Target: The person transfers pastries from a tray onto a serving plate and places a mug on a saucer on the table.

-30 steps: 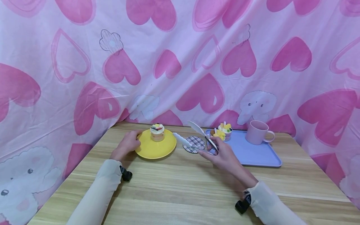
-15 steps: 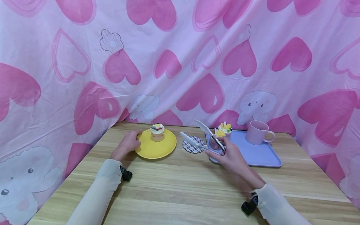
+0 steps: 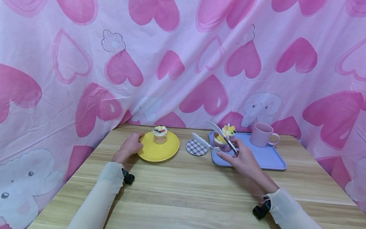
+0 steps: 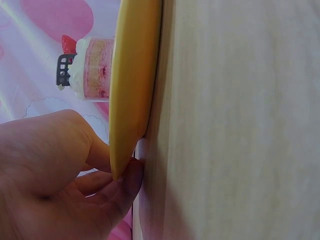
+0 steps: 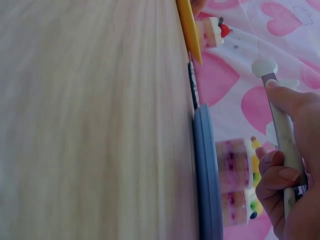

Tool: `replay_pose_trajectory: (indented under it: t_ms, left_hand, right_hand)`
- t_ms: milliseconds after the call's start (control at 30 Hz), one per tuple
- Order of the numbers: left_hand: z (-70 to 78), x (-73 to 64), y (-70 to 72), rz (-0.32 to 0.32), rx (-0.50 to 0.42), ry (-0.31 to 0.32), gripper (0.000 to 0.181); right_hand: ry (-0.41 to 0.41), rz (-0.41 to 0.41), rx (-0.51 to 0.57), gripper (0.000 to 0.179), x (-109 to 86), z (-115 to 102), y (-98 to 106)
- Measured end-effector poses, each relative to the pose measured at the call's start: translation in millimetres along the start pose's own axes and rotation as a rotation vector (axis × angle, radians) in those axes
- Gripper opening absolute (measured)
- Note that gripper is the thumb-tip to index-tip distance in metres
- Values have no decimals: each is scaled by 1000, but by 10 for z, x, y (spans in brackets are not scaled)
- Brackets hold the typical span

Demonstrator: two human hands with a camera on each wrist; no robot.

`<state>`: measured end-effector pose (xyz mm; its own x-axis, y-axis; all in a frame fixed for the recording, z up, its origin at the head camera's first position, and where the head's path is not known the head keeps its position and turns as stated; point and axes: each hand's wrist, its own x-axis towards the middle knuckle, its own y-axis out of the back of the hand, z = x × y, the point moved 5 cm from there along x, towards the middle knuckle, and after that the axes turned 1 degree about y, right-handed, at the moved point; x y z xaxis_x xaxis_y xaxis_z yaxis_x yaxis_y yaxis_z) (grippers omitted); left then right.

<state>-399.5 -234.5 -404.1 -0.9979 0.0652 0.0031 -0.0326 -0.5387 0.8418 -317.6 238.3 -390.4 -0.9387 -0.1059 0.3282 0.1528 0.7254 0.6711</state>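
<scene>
My left hand (image 3: 132,145) pinches the left rim of a yellow plate (image 3: 148,153), thumb above and fingers beneath, as the left wrist view shows. A small dessert cup (image 3: 160,136) with layered cake, cream and fruit stands on that plate. In my right hand (image 3: 241,158) I hold tongs (image 3: 218,128) with white tips, their arms spread apart and nothing between them. They hang over the left end of a blue tray (image 3: 263,156). Two more fruit-topped dessert cups stand there: the nearer cup (image 3: 219,143) is partly hidden by the tongs, the farther cup (image 3: 229,129) behind it.
A round checked coaster (image 3: 196,147) lies between the plate and the tray. At the tray's back right stands a pink mug (image 3: 261,135), its handle to the right. Behind the wooden table (image 3: 183,190) hangs a pink heart-patterned cloth (image 3: 183,63).
My right hand has moved right with the tongs, from above the coaster to over the tray's left end. The left hand and the plate have stayed still.
</scene>
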Motion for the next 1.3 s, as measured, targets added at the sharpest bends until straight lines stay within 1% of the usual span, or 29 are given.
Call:
replay_pose_trajectory:
  t_ms: [233,400,600,833,1100,1300]
  left_hand:
    - [-13,5,-9,-7,-12,13,62]
    - [-13,-1,-12,-4,-14,7,62]
    - [-19,-5,-26,-16,-24,16,63]
    - [-15,-4,-22,-20,-36,39,63]
    - [-26,-23,-17,-20,-32,35,64]
    - [3,-29,-11,-15,-25,32,64]
  right_hand:
    - [-14,13,0,78,-43,111,118]
    - [-39,12,-4,80,-59,164,176]
    - [-58,-2,-18,83,-71,189,201]
    - [-71,-3,-38,81,-98,254,234]
    - [-98,-34,-48,87,-108,307,286]
    - [-118,-51,-54,87,-119,355,304]
